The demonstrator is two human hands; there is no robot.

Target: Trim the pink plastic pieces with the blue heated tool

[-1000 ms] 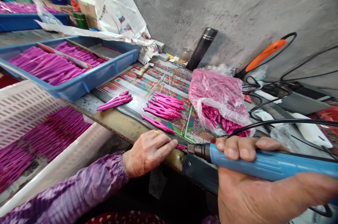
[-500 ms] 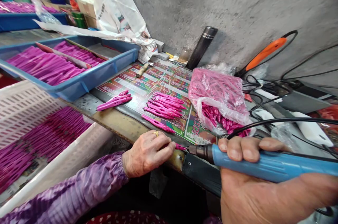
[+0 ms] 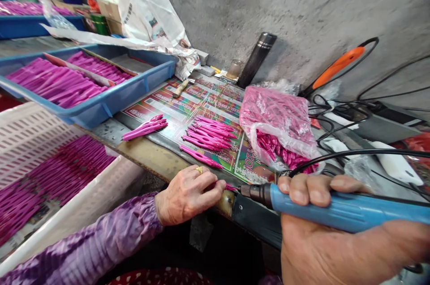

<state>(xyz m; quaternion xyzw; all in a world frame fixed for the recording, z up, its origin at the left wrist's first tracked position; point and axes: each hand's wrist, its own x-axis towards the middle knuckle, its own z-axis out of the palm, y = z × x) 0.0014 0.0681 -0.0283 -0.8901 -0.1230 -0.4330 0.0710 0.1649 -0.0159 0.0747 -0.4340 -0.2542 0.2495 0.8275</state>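
Observation:
My left hand (image 3: 190, 195) pinches a slim magenta plastic piece (image 3: 230, 188), whose far end reaches almost to the metal nose of a blue rotary tool (image 3: 322, 207). I cannot tell whether they touch. My right hand (image 3: 319, 236) grips that tool, and a black cord runs from its rear end. On a printed mat (image 3: 215, 97) lie loose piles of pen-like magenta pieces (image 3: 208, 135) (image 3: 144, 127), with a smaller group (image 3: 200, 156) close to my left fingers. A plastic bag of magenta pieces (image 3: 277, 124) sits just beyond my right hand.
A blue tray (image 3: 117, 92) and a white slatted crate (image 3: 33, 133) hold many magenta pieces at the left. A dark flask (image 3: 257, 59), an orange-handled tool (image 3: 337, 65), tangled black cables (image 3: 339, 119) and crumpled newspaper (image 3: 151, 12) stand along a concrete wall (image 3: 336, 3).
My right hand and the blue tool have shifted slightly to the right since the earliest frame. The magenta piece stays pinched in my left hand, close to the tool's nose.

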